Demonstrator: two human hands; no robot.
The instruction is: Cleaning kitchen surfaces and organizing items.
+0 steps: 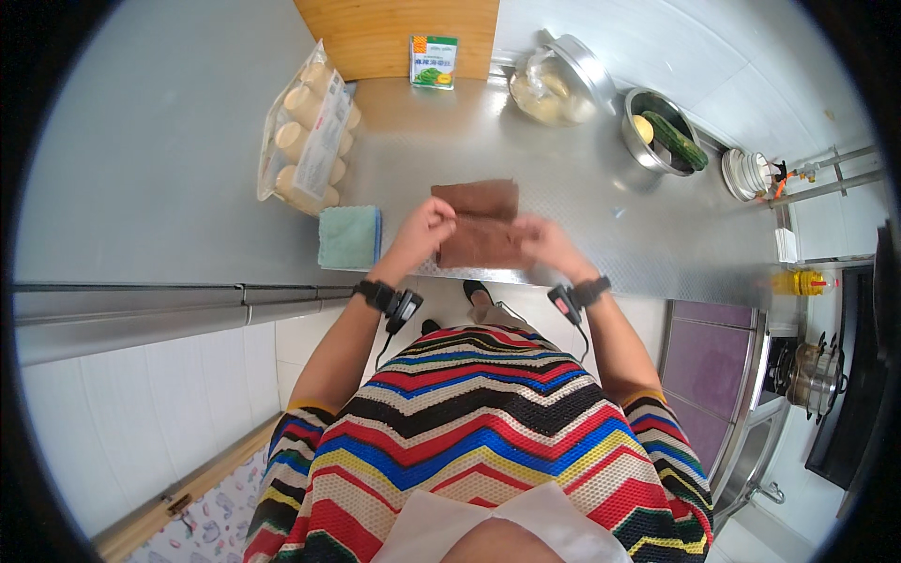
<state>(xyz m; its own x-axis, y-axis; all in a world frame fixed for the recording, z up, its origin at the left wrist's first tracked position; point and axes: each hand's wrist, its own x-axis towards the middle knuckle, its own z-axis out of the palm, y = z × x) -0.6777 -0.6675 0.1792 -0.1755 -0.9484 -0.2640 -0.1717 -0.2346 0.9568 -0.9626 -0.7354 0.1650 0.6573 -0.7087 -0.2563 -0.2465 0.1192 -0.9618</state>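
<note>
A brown cloth (486, 243), partly folded over itself, lies at the front edge of the metal counter. My left hand (429, 229) pinches its left side between thumb and fingertips, along the line where one layer meets the other. On the opposite side, my right hand (545, 243) has its fingers on the cloth's right edge; motion blurs it, and the fingertips are hard to make out. Left of my left hand sits a neat stack of folded cloths (348, 237), light green on top with blue beneath.
Behind the hands stretches the metal counter (415, 148). A bag of pale cylindrical items (310, 134) stands left, beside a grey panel (169, 155). Along the back are a green packet (433, 63), a colander (584, 70), a steel bowl (644, 155) holding a cucumber (672, 137), and stacked dishes (739, 176).
</note>
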